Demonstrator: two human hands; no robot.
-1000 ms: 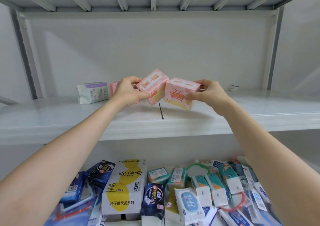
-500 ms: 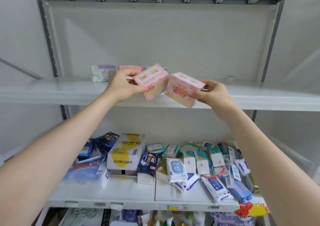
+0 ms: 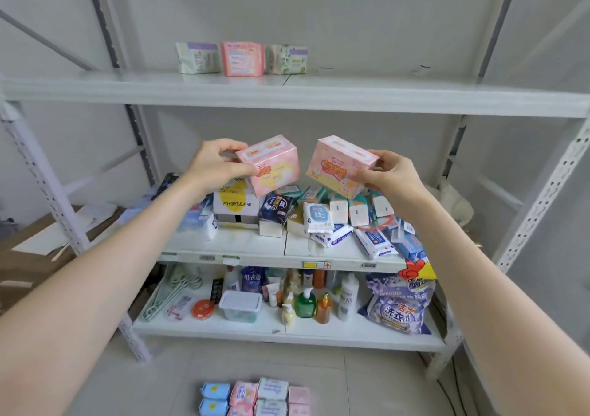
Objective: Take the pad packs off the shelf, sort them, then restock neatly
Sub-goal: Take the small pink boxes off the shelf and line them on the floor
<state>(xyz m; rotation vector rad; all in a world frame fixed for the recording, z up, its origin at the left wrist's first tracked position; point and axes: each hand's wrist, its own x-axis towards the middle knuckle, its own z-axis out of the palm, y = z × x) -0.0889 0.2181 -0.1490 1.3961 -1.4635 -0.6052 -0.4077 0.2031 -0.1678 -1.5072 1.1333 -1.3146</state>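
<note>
Head, fingers (image 3: 228, 145) pinching pink packs (image 3: 271, 165) (one each)

Bright, soft white indoor light fills the scene evenly, with no hard glare. Faint shadows lie on the wall under the top shelf (image 3: 351, 96) and beneath the goods on the middle shelf (image 3: 239, 243). The left pink pack (image 3: 271, 166) and right pink pack (image 3: 340, 168), held at the centre, are sharp enough to show their printed art, though small lettering is unreadable. Wide-angle distortion slants the shelf post (image 3: 547, 192) outward and stretches the left forearm (image 3: 95, 288) and right forearm (image 3: 495, 288) at the bottom corners. The floor packs (image 3: 255, 396) look soft and slightly blurred.
</note>
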